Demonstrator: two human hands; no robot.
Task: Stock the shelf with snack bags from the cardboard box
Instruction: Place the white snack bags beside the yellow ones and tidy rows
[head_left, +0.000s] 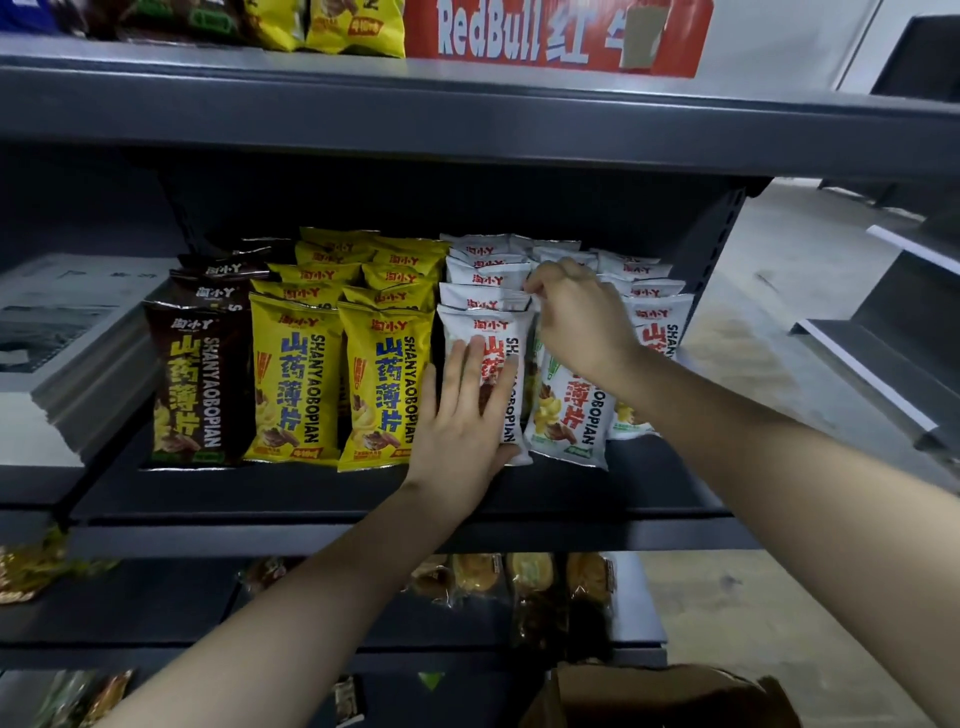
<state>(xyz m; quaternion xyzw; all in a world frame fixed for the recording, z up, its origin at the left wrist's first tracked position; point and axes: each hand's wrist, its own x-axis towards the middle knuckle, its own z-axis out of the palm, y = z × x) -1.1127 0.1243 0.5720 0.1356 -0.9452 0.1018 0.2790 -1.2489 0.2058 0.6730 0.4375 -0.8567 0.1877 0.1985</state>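
Observation:
Rows of snack bags stand on the dark middle shelf (363, 493): brown bags (189, 384) on the left, yellow bags (382, 379) in the middle, white bags (571, 415) on the right. My left hand (462, 415) lies flat with straight fingers against the front white bag (493, 322) of the left white row. My right hand (576, 322) reaches in above it, its fingers pinching the top edge of that same front bag. The cardboard box (660, 696) sits open at the bottom right, its inside mostly out of view.
The upper shelf (467, 109) overhangs the bags and carries yellow bags and a red RedBull sign (550, 31). The lower shelf (363, 608) holds packaged pastries. A grey unit (67, 364) stands at left, and another rack (893, 338) at right.

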